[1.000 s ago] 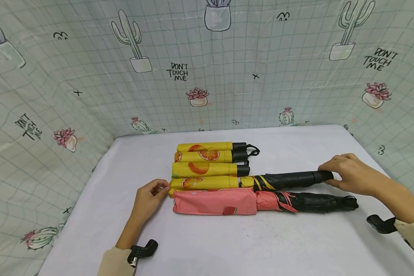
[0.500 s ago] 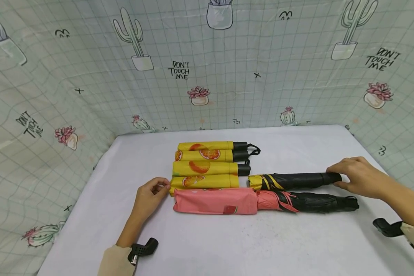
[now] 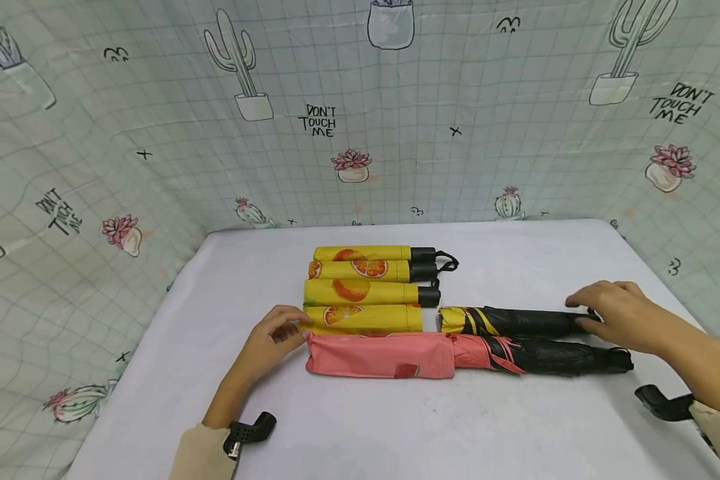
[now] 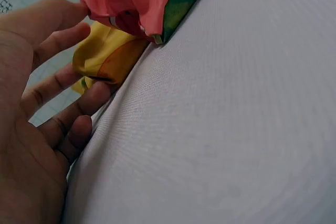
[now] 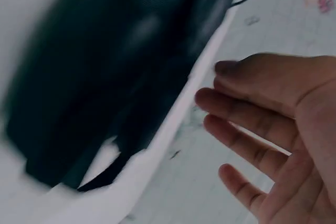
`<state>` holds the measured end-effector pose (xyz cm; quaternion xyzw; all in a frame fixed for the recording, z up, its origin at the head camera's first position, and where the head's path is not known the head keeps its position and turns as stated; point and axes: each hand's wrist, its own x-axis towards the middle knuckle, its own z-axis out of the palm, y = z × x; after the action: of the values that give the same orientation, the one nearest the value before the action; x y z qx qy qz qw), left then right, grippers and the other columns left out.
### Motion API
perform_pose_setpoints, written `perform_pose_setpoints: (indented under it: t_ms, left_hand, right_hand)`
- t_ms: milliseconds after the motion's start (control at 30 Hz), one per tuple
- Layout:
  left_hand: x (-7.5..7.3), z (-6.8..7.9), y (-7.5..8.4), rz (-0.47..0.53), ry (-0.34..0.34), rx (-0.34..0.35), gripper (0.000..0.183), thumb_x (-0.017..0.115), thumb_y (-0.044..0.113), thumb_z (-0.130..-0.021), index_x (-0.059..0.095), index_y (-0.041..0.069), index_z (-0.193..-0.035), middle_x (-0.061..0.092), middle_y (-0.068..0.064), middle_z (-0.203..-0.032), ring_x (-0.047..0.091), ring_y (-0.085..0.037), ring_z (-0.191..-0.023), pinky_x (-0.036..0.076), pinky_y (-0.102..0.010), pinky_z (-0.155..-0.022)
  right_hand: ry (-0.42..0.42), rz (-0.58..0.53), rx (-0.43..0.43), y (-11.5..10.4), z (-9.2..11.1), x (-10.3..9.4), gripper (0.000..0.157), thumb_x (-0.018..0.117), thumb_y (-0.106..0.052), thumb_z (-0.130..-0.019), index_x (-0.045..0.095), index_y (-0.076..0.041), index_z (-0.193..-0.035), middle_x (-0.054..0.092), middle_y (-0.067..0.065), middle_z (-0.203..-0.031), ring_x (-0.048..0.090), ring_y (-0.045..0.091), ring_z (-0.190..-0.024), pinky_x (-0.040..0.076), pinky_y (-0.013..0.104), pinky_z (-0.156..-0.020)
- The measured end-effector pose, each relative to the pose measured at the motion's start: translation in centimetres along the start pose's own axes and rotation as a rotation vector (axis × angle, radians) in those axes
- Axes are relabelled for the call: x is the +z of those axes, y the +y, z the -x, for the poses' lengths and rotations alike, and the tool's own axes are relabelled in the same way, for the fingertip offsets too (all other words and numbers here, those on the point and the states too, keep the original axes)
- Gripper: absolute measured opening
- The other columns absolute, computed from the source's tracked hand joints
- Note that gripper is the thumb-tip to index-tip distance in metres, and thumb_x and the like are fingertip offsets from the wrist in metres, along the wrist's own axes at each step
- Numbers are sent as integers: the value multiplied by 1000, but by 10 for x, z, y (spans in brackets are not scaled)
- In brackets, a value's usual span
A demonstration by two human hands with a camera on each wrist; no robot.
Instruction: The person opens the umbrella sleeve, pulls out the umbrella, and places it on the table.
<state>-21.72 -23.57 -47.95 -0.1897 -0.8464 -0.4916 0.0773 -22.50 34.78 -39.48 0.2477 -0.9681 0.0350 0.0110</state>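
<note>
Right hand (image 3: 627,317): fingers parted, loosely bent, gripping nothing, at the right end of the black-and-yellow folded umbrella (image 3: 516,322), which lies leftward along the counter (image 3: 432,433), apart from the yellow orange-print sleeve (image 3: 390,320). Left hand (image 3: 271,337): half-open, no grip, fingers at that sleeve's left end; the pink sleeve (image 3: 366,357) lies alongside, nearer the person.
</note>
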Motion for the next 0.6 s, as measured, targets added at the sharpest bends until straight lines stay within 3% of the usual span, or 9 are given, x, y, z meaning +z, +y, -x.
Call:
perform_pose_setpoints:
  t_ms: [133, 233, 333, 467, 600]
  left_hand:
    - [0, 2, 3, 36, -58, 46, 20, 74, 7, -91, 72, 9, -111, 57, -9, -126, 55, -20, -92, 45, -27, -74]
    - [-2, 3, 4, 53, -85, 50, 17, 74, 8, -91, 72, 12, -107, 55, -7, -130, 54, -21, -99, 44, -29, -77]
    - [-1, 3, 2, 61, -109, 36, 12, 77, 12, -89, 72, 16, -99, 54, -5, -131, 53, -23, -101, 43, -33, -78]
    - [-1, 3, 0, 79, -102, 3, 11, 79, 15, -87, 70, 19, -90, 54, -4, -130, 55, -24, -90, 45, -32, -77]
    - [-10, 2, 1, 112, -91, -19, 12, 79, 12, -87, 69, 16, -94, 54, -5, -131, 57, -25, -89, 48, -29, -79]
  right_hand:
    - [137, -22, -139, -29, -21, -8, 20, 79, -7, -83, 75, -8, -102, 72, 6, -104, 63, 34, -104, 39, 62, -89]
    - [191, -25, -226, -46, -44, -10, 16, 78, -6, -83, 75, -11, -97, 72, 1, -99, 65, 29, -99, 42, 59, -90]
    - [195, -49, -263, -60, -60, -7, 14, 76, -4, -83, 76, -11, -95, 73, -1, -96, 66, 27, -97, 44, 58, -90]
    - [168, -75, -290, -77, -78, -2, 12, 75, -5, -86, 76, -12, -96, 72, -2, -96, 64, 26, -97, 44, 57, -90]
    - [144, -87, -300, -94, -95, 0, 13, 74, -7, -87, 76, -11, -99, 72, -2, -98, 64, 26, -99, 44, 55, -90]
